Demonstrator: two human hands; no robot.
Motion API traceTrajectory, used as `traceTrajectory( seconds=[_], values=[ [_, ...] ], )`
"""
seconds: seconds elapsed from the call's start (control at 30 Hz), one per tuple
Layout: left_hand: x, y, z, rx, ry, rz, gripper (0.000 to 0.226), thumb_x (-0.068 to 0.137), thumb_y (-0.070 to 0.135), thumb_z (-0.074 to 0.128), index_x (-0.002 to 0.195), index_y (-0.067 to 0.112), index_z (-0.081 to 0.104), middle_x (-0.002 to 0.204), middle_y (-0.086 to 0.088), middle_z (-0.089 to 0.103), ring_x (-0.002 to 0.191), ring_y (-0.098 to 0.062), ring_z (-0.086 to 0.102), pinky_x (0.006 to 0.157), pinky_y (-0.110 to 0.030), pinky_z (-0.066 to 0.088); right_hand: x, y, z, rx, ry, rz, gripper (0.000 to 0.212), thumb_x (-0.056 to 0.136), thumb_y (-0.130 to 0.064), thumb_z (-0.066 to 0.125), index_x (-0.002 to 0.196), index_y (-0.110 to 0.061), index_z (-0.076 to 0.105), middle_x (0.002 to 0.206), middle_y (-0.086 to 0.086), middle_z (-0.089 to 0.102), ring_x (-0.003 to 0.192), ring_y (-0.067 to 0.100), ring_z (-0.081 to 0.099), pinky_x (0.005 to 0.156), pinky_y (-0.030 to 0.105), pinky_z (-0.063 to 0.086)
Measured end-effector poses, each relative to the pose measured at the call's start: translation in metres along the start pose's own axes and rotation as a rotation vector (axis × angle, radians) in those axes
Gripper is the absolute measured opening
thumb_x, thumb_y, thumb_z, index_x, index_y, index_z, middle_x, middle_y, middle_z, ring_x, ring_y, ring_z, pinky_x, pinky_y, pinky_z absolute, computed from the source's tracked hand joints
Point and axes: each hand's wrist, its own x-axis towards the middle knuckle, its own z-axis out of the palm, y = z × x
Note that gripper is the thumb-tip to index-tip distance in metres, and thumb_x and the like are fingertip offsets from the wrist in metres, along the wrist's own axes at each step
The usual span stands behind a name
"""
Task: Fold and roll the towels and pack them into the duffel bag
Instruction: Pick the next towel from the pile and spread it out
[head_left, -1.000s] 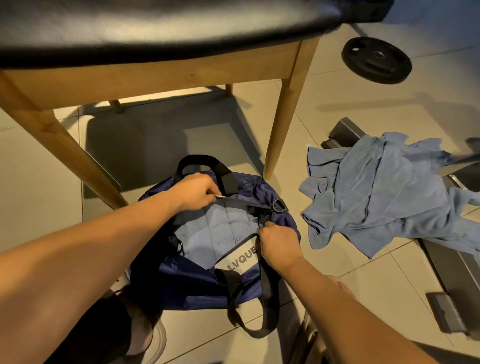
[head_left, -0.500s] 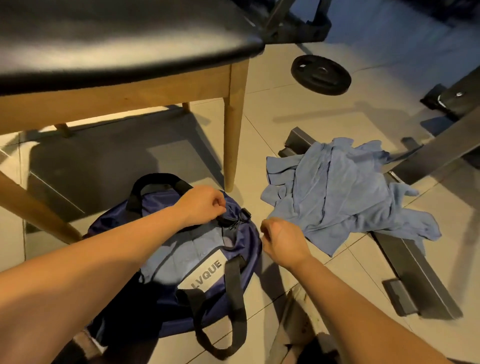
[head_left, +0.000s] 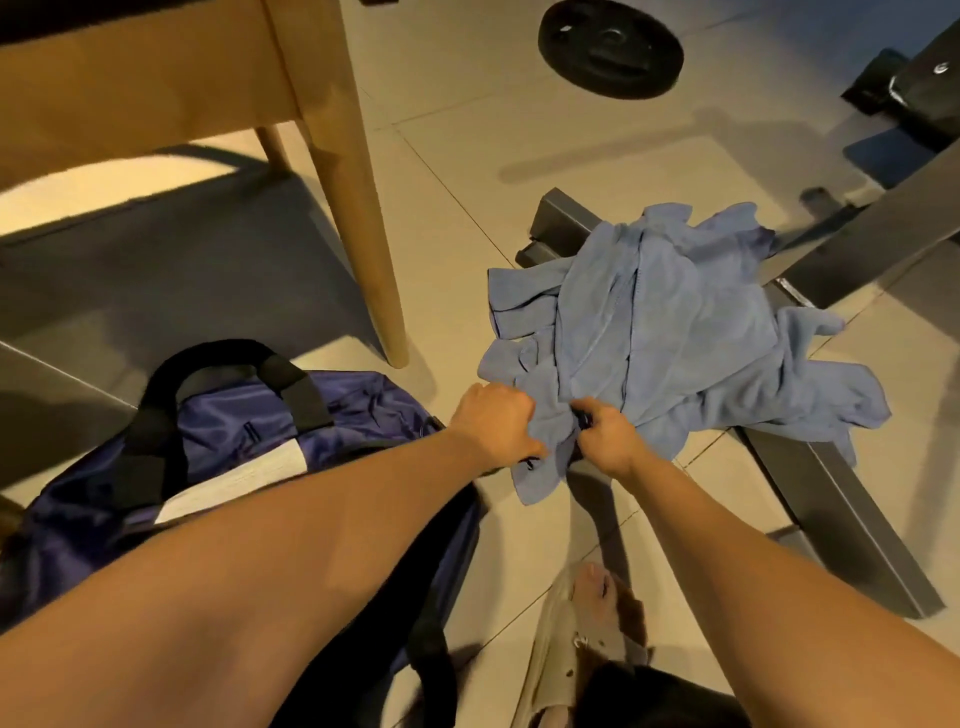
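Observation:
A heap of crumpled light-blue towels (head_left: 670, 332) lies on the tiled floor, partly draped over a grey metal frame. My left hand (head_left: 493, 421) grips the near edge of the heap with curled fingers. My right hand (head_left: 605, 439) pinches the same edge just to the right, and a small dark thing shows between its fingers. The navy duffel bag (head_left: 234, 431) with black handles and a white label sits on the floor to the left, partly hidden by my left forearm.
A wooden chair's leg (head_left: 358, 208) stands between bag and towels. A black weight plate (head_left: 610, 47) lies on the floor at the back. The grey metal frame (head_left: 831, 509) runs under the towels to the right. A shoe (head_left: 576, 654) is at the bottom.
Both hands left the duffel bag's opening and moved right to the towel heap, where they now grip its near edge. The view has swung right and closer.

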Motion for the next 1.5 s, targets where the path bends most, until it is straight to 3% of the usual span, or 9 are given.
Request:
traceTrajectory(
  seconds=[0.17, 0.33, 0.53, 0.6, 0.73, 0.87, 1.03, 1.13, 1.5],
  values=[
    [0.013, 0.021, 0.023, 0.141, -0.014, -0.05, 0.024, 0.095, 0.04, 0.061, 0.086, 0.019, 0.058, 0.098, -0.006, 0.062, 0.095, -0.028, 0.06, 0.079, -0.037, 0.033, 0.013, 0.005, -0.008, 0.006, 0.001, 0.031, 0.043, 0.094, -0.005, 0.05, 0.135, -0.01, 0.061, 0.132, 0.013, 0.065, 0.123, 0.035, 0.059, 0.103, 0.048, 0.049],
    [0.005, 0.002, -0.009, -0.154, 0.004, -0.062, 0.043, 0.099, 0.031, 0.06, 0.06, 0.018, 0.048, 0.059, -0.005, 0.047, 0.06, -0.027, 0.051, 0.059, -0.033, 0.035, 0.008, -0.026, -0.032, -0.16, 0.167, -0.083, 0.038, 0.089, 0.0, 0.054, 0.122, -0.012, 0.068, 0.122, 0.014, 0.064, 0.111, 0.037, 0.062, 0.088, 0.042, 0.052],
    [-0.017, -0.032, -0.104, -0.351, 0.084, -0.113, 0.024, 0.09, 0.028, 0.073, 0.073, 0.012, 0.074, 0.069, -0.001, 0.069, 0.066, -0.02, 0.062, 0.056, -0.029, 0.041, 0.008, -0.094, -0.069, -0.147, -0.149, -0.313, 0.032, 0.084, 0.01, 0.055, 0.095, -0.013, 0.074, 0.112, 0.012, 0.07, 0.107, 0.031, 0.063, 0.098, 0.044, 0.052],
    [-0.029, -0.04, -0.129, -0.371, 0.079, -0.147, 0.018, 0.088, 0.026, 0.076, 0.078, 0.012, 0.078, 0.073, 0.001, 0.073, 0.067, -0.017, 0.064, 0.056, -0.026, 0.043, 0.002, -0.118, -0.085, -0.172, -0.202, -0.37, 0.015, 0.086, 0.003, 0.064, 0.093, -0.005, 0.075, 0.105, 0.015, 0.072, 0.098, 0.03, 0.064, 0.091, 0.043, 0.055],
    [-0.057, -0.042, -0.169, -0.477, 0.117, -0.204, 0.013, 0.084, 0.021, 0.082, 0.079, 0.009, 0.078, 0.075, 0.0, 0.074, 0.066, -0.011, 0.063, 0.059, -0.026, 0.046, -0.019, -0.168, -0.115, -0.268, -0.241, -0.488, 0.011, 0.088, -0.007, 0.074, 0.09, 0.004, 0.072, 0.086, 0.01, 0.067, 0.07, 0.013, 0.055, 0.058, 0.013, 0.046],
    [-0.091, -0.03, -0.205, -0.5, 0.201, -0.241, 0.013, 0.085, 0.019, 0.081, 0.08, 0.008, 0.078, 0.076, -0.001, 0.074, 0.07, -0.013, 0.063, 0.062, -0.027, 0.048, -0.049, -0.21, -0.139, -0.373, -0.265, -0.615, 0.015, 0.087, -0.011, 0.073, 0.075, -0.012, 0.065, 0.074, 0.004, 0.061, 0.067, 0.013, 0.051, 0.063, 0.025, 0.042],
    [-0.135, -0.009, -0.253, -0.739, 0.379, -0.301, 0.013, 0.092, 0.018, 0.074, 0.085, 0.007, 0.073, 0.057, 0.01, 0.061, 0.058, -0.004, 0.053, 0.056, -0.018, 0.043, -0.088, -0.242, -0.165, -0.286, -0.185, -0.71, 0.012, 0.089, -0.015, 0.072, 0.088, -0.009, 0.061, 0.08, 0.008, 0.062, 0.071, 0.018, 0.054, 0.067, 0.031, 0.046],
    [-0.157, -0.003, -0.272, -0.786, 0.469, -0.34, 0.012, 0.093, 0.014, 0.071, 0.085, 0.006, 0.069, 0.072, -0.004, 0.063, 0.068, -0.016, 0.055, 0.065, -0.029, 0.049, -0.103, -0.254, -0.178, -0.111, -0.189, -0.695, 0.017, 0.093, -0.022, 0.071, 0.096, -0.006, 0.069, 0.093, 0.01, 0.071, 0.085, 0.021, 0.064, 0.078, 0.033, 0.053],
    [-0.26, -0.022, -0.318, -0.616, 0.66, -0.435, 0.015, 0.091, 0.01, 0.07, 0.077, 0.011, 0.068, 0.072, -0.014, 0.066, 0.059, -0.019, 0.056, 0.06, -0.03, 0.048, -0.162, -0.327, -0.161, -0.099, -0.308, -0.725, 0.009, 0.097, -0.015, 0.065, 0.09, -0.01, 0.068, 0.092, 0.013, 0.067, 0.087, 0.022, 0.061, 0.074, 0.031, 0.053]
  ],
)
